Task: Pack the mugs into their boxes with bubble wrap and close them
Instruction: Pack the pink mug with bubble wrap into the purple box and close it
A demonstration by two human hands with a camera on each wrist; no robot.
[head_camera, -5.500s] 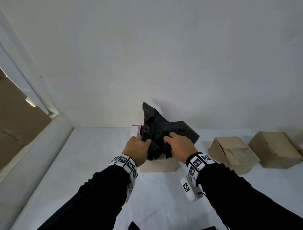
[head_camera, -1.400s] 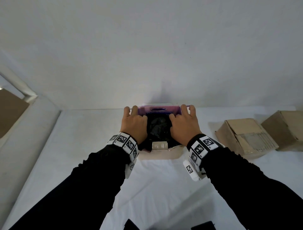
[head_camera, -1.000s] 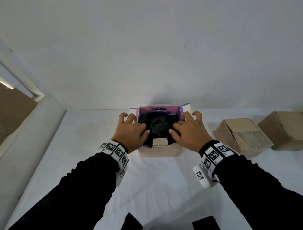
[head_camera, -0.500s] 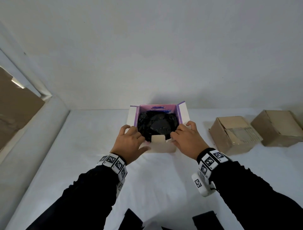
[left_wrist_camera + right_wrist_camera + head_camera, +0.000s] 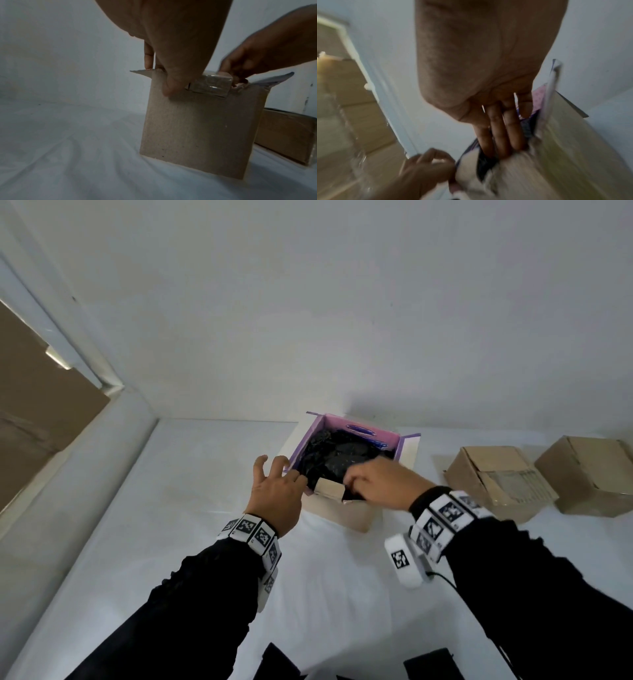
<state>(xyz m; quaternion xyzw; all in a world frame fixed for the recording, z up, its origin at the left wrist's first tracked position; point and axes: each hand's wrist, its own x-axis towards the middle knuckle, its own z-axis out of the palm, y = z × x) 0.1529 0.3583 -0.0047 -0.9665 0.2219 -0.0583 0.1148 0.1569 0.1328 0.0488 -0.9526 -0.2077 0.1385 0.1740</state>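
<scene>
An open cardboard box (image 5: 342, 511) with a purple lining stands on the white cloth, its side flaps spread out. Black bubble wrap (image 5: 339, 457) fills it, and no mug shows. My left hand (image 5: 274, 484) is at the near left corner. Its thumb (image 5: 171, 83) presses the front wall (image 5: 197, 128) and one finger touches the left flap, while the others are spread. My right hand (image 5: 373, 484) reaches over the near rim. Its straight fingers (image 5: 501, 132) push down between the wrap (image 5: 482, 170) and the wall, beside a taped tab (image 5: 209, 86).
Two brown cardboard boxes (image 5: 496, 477) (image 5: 592, 474) sit to the right of the open box. A white wall rises close behind it. A raised white ledge and a brown panel (image 5: 34, 412) lie at the left. Dark objects (image 5: 428, 666) lie at the near edge.
The wrap that stuck out has been pushed down into the box. Both hands left the side flaps and came to the near rim, and the right fingers dipped inside. The box has turned slightly.
</scene>
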